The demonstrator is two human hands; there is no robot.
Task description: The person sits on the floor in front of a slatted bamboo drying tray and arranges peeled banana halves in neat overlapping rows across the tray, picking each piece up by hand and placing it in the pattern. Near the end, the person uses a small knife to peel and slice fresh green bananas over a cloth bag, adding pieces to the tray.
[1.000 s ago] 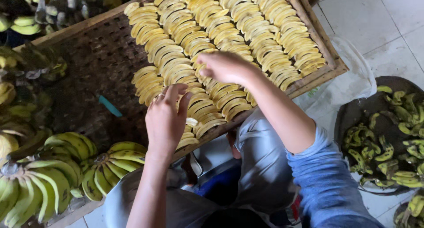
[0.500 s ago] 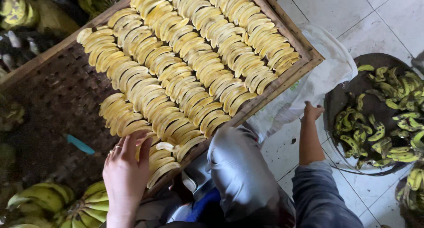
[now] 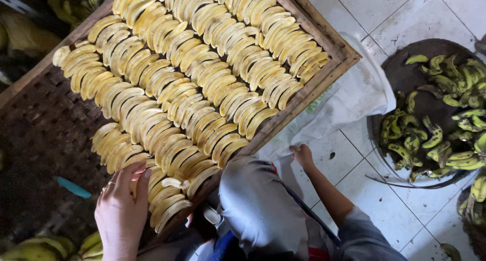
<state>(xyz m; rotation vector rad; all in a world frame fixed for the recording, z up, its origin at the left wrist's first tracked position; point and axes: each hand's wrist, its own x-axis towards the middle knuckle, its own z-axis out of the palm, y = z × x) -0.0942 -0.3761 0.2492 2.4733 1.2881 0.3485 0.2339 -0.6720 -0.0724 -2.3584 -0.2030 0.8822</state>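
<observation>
My left hand [image 3: 121,205] lies flat with spread fingers on the near end of a row of peeled yellow banana slices [image 3: 167,185], wearing a ring. The slices fill several tight rows across a woven tray with a wooden frame [image 3: 314,89]. My right hand [image 3: 302,155] is off the tray, down at the white tiled floor beside a white sack [image 3: 349,99], fingers curled; whether it grips anything is unclear. My grey-clad knee [image 3: 253,200] sits between the two hands.
A dark round basin [image 3: 405,79] holding green banana peels stands on the tiles at right. Bunches of unpeeled bananas [image 3: 50,243] lie at the lower left. A small blue object [image 3: 73,187] rests on the bare dark weave of the tray.
My right hand has left the banana rows and swung right and down to the floor by the sack. My left hand stays on the near slices. The view has shifted right.
</observation>
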